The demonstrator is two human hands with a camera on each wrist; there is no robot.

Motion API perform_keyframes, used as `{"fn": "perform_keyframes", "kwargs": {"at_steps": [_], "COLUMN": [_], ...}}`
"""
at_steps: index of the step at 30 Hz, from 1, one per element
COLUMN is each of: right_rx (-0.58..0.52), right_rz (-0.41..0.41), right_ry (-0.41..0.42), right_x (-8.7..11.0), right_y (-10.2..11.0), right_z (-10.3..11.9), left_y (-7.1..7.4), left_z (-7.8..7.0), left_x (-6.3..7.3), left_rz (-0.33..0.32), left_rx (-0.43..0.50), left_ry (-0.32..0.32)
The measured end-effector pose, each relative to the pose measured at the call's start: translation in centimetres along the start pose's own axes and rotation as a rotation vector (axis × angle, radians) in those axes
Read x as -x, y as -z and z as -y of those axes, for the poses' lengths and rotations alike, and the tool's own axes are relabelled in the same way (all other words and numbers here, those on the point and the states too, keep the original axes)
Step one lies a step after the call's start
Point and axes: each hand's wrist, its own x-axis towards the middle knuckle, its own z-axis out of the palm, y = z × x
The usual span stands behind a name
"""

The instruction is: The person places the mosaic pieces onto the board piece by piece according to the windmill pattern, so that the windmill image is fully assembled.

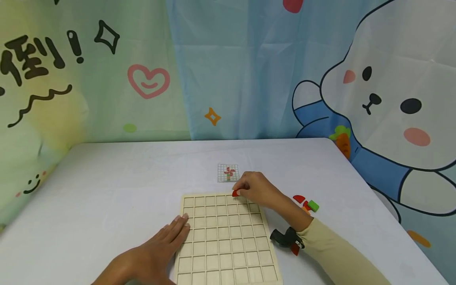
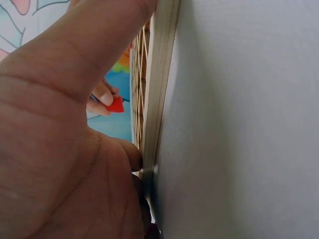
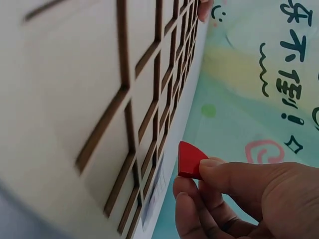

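A pale wooden grid board [image 1: 222, 241] lies on the white table, its square cells bare. My left hand [image 1: 156, 249] rests along its left edge with fingers extended, fingertips on the rim; the left wrist view shows the palm beside the board's side [image 2: 162, 74]. Over the far edge of the board, my right hand [image 1: 258, 190] pinches a red quarter-circle block [image 3: 190, 160] between thumb and fingers. In the right wrist view the block is held just off the grid, its curved side facing up and away.
Behind the board lies a small gridded picture card [image 1: 228, 173] with a red pinwheel. Right of the board are loose blocks: a red one [image 1: 299, 198], a green one [image 1: 313, 206] and others partly behind the right forearm. A printed curtain [image 1: 231, 71] hangs behind the table.
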Motion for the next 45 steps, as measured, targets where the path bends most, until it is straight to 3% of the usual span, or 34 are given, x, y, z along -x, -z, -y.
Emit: {"fn": "perform_keyframes", "kwargs": {"at_steps": [13,18,24,34,39,45], "right_rx": [-0.046,-0.068,-0.069,0.006,0.024,0.065], "right_rz": [0.142,0.131,0.135,0.168,0.176,0.207], "right_ry": [0.015,0.039,-0.005,0.059,0.057,0.046], "right_x": [-0.3,-0.3,-0.1,-0.1,-0.1,-0.2], "right_y": [-2.2,-2.7,-2.8,-2.8,-2.8,-2.8], "right_z": [1.5,1.9,2.2,2.1,2.0,2.1], "left_y": [-0.1,-0.1,-0.2,0.0,-0.1,-0.1], "left_z": [-0.1,-0.1,0.1,0.0,-0.1,-0.1], "left_x": [-0.1,0.0,0.0,0.0,0.1,0.0], "left_rz": [0.001,-0.002,-0.010,-0.005,-0.006,-0.013], "left_rx": [0.002,0.005,-0.019,-0.008,0.024,-0.010], "left_ry": [-0.002,0.004,-0.014,-0.003,0.020,0.002]}}
